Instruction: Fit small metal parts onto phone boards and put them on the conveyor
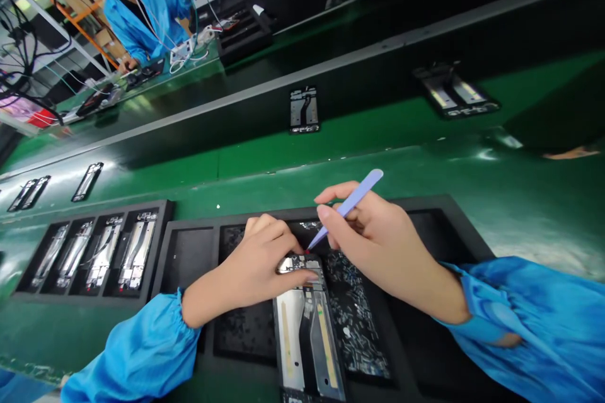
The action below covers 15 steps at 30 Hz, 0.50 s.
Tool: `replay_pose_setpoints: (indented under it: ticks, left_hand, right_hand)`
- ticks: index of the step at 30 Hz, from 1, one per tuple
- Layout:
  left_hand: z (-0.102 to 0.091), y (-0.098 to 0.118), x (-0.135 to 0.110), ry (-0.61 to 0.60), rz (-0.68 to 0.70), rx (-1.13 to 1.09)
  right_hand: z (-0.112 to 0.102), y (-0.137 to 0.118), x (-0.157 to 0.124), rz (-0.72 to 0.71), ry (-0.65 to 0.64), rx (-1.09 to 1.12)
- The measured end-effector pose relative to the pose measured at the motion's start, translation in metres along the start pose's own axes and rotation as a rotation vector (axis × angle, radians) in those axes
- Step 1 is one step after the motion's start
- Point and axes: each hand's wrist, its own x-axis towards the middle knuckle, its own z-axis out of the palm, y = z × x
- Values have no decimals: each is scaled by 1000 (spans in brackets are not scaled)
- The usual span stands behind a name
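A phone frame (309,334) with its inner metal plate and black flex cable showing lies over the black foam tray (189,225). My left hand (258,261) grips the top end of this frame, its thumb across the upper circuitry and its fingers behind the far edge. In my right hand (373,233) is a pair of lilac tweezers (357,198), pinched between thumb and fingers. The tweezers' tips reach the frame's top edge, beside a small red spot. Many tiny parts (357,327) fill the tray compartment right of the frame.
At left, another foam tray (163,214) holds several phone frames. More frames, such as one in the middle (305,110) and one at right (454,91), lie on the green line beyond. A person in a blue smock (158,3) works across it.
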Motion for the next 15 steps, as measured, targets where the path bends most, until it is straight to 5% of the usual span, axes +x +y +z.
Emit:
replay_pose_setpoints:
  ticks: [7,12,15]
  left_hand:
    - [0,-2,1,21,53,-47]
    - [-3,-3,3,75,51,1]
    - [-5,18,-6,206,64,145]
  right_hand:
    - [-42,17,20,-319,-503,-170]
    - [-48,27,23,-270,-540,-197]
    - [-47,27,24,-273,-566,-194]
